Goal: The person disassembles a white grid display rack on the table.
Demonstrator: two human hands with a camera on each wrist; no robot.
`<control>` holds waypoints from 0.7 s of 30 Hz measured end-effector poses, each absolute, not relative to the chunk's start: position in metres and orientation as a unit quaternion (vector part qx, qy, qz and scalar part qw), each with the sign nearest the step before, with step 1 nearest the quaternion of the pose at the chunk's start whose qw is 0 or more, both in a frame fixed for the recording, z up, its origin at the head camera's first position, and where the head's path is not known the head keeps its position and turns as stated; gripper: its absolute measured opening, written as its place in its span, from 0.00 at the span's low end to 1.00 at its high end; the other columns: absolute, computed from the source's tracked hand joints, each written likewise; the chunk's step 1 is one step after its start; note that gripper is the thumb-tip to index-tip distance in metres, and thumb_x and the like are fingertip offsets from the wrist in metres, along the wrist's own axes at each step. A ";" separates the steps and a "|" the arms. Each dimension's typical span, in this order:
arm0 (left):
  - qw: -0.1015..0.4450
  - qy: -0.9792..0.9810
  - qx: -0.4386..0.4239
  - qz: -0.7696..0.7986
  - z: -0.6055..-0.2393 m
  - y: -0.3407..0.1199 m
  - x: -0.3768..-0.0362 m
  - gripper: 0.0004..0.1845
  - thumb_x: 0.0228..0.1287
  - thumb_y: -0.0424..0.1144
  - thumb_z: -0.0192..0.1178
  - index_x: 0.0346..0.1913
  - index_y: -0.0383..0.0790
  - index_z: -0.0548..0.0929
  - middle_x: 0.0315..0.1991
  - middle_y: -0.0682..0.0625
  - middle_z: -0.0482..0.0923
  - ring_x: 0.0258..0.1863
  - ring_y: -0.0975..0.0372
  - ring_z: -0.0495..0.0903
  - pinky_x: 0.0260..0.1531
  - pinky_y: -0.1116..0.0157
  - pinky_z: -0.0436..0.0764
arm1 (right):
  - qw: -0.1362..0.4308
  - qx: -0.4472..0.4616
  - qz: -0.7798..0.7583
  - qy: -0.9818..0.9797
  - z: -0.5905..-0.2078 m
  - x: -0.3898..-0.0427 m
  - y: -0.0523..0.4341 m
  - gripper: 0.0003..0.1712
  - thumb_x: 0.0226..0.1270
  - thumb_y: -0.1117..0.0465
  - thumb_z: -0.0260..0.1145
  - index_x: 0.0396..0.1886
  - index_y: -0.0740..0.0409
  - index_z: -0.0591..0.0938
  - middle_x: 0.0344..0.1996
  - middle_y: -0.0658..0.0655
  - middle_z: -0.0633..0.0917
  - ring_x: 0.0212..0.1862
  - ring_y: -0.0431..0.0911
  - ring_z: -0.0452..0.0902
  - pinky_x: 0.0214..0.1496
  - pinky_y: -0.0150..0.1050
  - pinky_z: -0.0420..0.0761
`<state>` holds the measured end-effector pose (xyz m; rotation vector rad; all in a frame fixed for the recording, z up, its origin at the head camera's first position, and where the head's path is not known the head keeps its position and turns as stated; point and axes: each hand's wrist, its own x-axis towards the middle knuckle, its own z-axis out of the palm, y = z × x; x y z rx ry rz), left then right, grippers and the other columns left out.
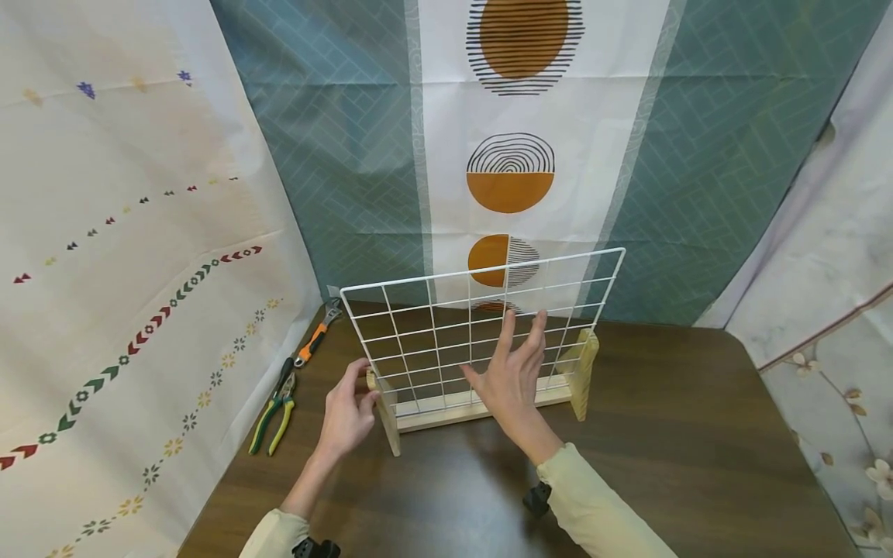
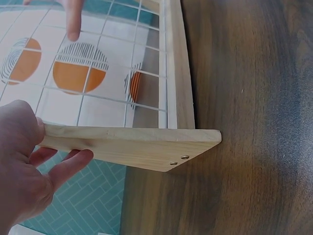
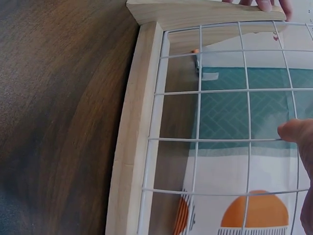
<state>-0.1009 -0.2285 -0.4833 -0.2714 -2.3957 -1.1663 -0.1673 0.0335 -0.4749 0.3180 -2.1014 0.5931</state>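
Wooden stand's left foot [image 1: 384, 411] sits pinched in your left hand [image 1: 346, 415]; your right hand [image 1: 512, 377], fingers spread, steadies the white wire grid panel [image 1: 481, 325]; next, seat it gently.

Dark wooden bench [image 1: 698, 434] enclosed by hanging curtains.
Teal curtain [image 1: 335, 155] with orange circles behind; pale patterned curtains [image 1: 105, 232] at both sides.

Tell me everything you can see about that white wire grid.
The white wire grid is a square-celled mesh panel standing nearly upright, leaning slightly back, in a pale wooden base with two end feet on the dark table. The left hand holds the left foot; the right hand, fingers spread, rests against the wires.
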 end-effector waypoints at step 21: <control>0.235 -0.869 -0.096 -0.424 -0.485 -0.228 -0.101 0.30 0.55 0.13 0.62 0.60 0.37 0.73 0.47 0.40 0.80 0.39 0.51 0.86 0.33 0.59 0.86 | 0.444 0.104 0.231 -0.859 -0.469 -0.170 0.032 0.78 0.28 0.43 0.87 0.74 0.59 0.49 0.74 0.74 0.37 0.61 0.73 0.60 0.54 0.68 0.72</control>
